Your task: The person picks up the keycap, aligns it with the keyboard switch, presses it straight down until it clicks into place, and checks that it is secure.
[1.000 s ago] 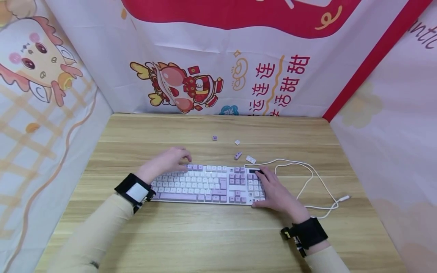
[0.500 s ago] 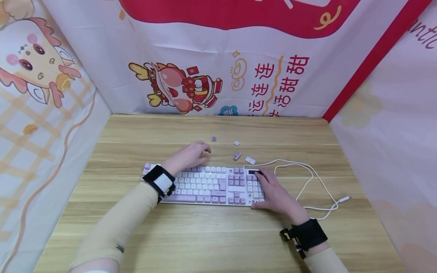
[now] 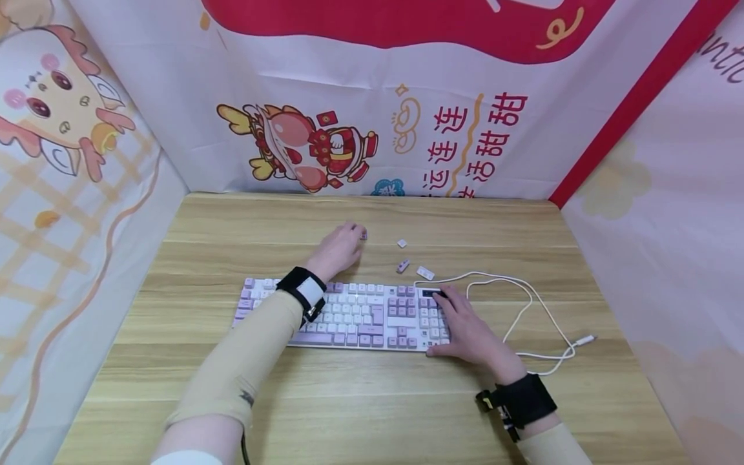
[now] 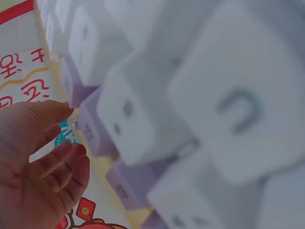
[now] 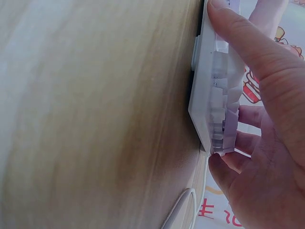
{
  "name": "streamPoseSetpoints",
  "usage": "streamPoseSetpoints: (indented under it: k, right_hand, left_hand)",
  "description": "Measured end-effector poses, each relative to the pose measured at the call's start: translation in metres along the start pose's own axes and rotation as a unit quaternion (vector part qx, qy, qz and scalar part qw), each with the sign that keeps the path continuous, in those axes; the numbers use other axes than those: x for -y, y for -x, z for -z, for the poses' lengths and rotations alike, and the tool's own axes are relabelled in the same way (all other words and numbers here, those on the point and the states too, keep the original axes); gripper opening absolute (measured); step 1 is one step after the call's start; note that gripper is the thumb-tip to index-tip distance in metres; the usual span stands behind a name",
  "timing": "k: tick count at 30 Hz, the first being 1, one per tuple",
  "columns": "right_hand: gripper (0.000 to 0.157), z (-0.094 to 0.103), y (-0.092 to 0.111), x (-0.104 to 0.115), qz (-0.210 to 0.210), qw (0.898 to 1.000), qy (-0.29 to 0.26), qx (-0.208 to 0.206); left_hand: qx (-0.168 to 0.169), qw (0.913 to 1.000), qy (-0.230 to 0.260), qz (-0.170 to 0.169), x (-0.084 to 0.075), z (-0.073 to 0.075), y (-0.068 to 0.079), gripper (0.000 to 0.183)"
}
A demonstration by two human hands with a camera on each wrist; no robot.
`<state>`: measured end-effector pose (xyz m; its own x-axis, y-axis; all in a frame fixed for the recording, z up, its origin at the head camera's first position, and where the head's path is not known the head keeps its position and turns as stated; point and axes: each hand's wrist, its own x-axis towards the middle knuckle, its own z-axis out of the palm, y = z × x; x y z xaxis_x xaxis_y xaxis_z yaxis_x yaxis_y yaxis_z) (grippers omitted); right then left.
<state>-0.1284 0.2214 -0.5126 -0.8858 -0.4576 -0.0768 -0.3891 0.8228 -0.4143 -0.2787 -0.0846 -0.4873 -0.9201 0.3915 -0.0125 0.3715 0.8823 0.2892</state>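
Observation:
A white-and-lilac keyboard (image 3: 343,316) lies across the table, with a few spots showing no keycap. My left hand (image 3: 340,248) reaches over its back edge, fingertips right at a small purple keycap (image 3: 363,235) on the wood. In the left wrist view the left hand's fingers (image 4: 71,167) are loosely bent, and the purple keycap (image 4: 76,125) shows just past the thumb tip. My right hand (image 3: 471,329) holds the keyboard's right end, thumb at the near edge and fingers over the number keys. From the right wrist, the thumb (image 5: 243,40) rests along the keyboard's side (image 5: 205,90).
Behind the keyboard lie a small white keycap (image 3: 402,243), a purple keycap (image 3: 403,266) and a longer white keycap (image 3: 425,272). A white cable (image 3: 543,310) loops out to a plug (image 3: 585,340) at right. Printed cloth (image 3: 349,71) walls the table's back and sides.
My left hand has moved right and away from me, from the keyboard's top row to the far purple keycap. The right hand keeps its place on the keyboard.

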Motion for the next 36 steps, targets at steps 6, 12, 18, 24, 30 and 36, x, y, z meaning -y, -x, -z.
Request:
streamPoseSetpoints:
  k: [6, 12, 18, 24, 30, 36]
  right_hand:
    - [0.12, 0.0, 0.001, 0.002, 0.004, 1.0, 0.005, -0.004]
    - [0.119, -0.001, 0.004, 0.003, 0.008, 1.0, 0.002, -0.008]
    - [0.119, -0.001, 0.006, 0.004, 0.015, 1.0, 0.002, -0.012]
    - [0.12, -0.001, 0.004, 0.005, 0.007, 1.0, 0.0, -0.006]
    - [0.12, -0.001, 0.002, 0.003, 0.005, 1.0, 0.001, -0.004]
    - [0.12, 0.0, 0.002, 0.002, 0.006, 1.0, -0.002, -0.005]
  left_hand:
    - [-0.005, 0.9992, -0.039, -0.006, -0.007, -0.003, -0.007, 0.042]
    - [0.03, 0.9955, -0.089, -0.01, -0.011, -0.008, -0.01, 0.044]
    - [0.015, 0.9931, -0.111, -0.034, -0.014, -0.008, -0.007, 0.028]
    - [0.011, 0.9954, -0.089, -0.034, -0.011, -0.006, -0.004, 0.018]
    - [0.054, 0.9957, -0.054, -0.051, -0.01, -0.001, 0.0, 0.011]
    - [0.077, 0.9925, -0.037, -0.087, -0.016, 0.002, 0.005, 0.022]
